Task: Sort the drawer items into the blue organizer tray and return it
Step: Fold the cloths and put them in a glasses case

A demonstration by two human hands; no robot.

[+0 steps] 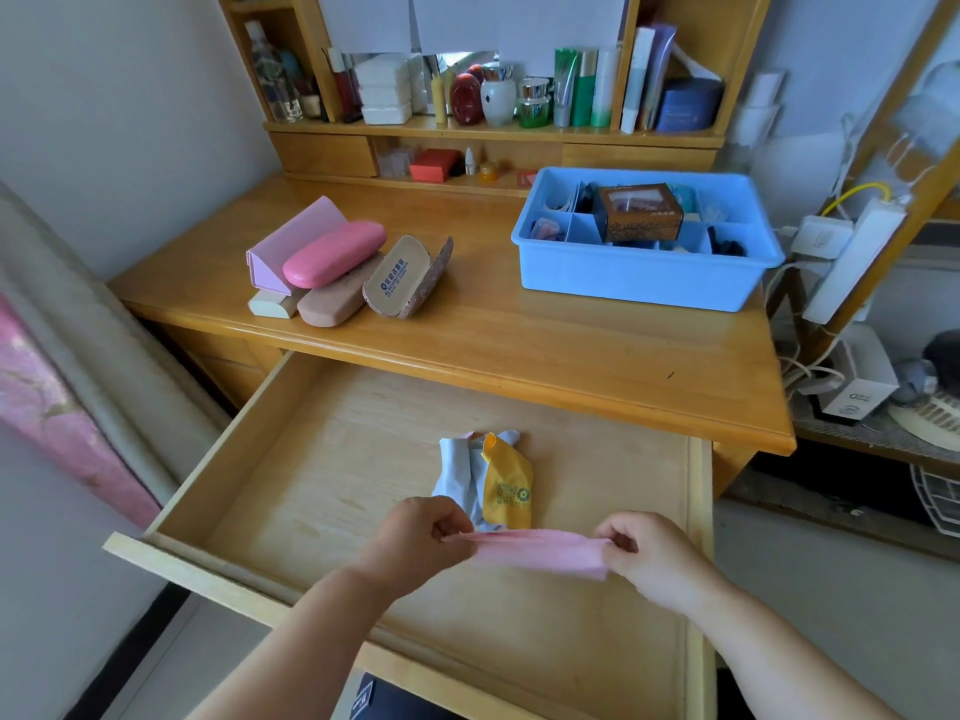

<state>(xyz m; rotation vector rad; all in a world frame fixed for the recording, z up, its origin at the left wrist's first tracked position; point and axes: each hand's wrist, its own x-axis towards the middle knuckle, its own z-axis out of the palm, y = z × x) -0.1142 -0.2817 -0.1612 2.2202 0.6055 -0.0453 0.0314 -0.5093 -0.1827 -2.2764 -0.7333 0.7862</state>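
Two bare hands meet low in the frame, over the pulled-out wooden drawer (291, 459). The left hand (415, 537) and the right hand (649, 553) each pinch one end of a folded pink cloth (540, 550) between curled fingers and thumb. Stretched between them, the cloth has its long axis running left to right across the picture, the right end sitting slightly lower. It is held above the drawer floor, just below centre frame.

Just behind the cloth, on the drawer bottom, lie a crumpled white cloth (457, 475) and a yellow cloth with a printed code (509, 485), touching each other, their long sides pointing toward the desk.

Higher up, on the wooden desk top (571, 345), the blue plastic organizer tray (639, 278) stands at the upper right, its compartments holding small items and a brown cardboard box (641, 213) resting across the dividers. Well apart from it, at centre left, a cluster of glasses cases sits together: a pink hard case (335, 254) on top of a lilac triangular case (291, 241), a tan case (332, 301) beneath, and an open patterned case (405, 278) beside them. Bottles and jars line the shelf (493, 128) at the top of the frame.
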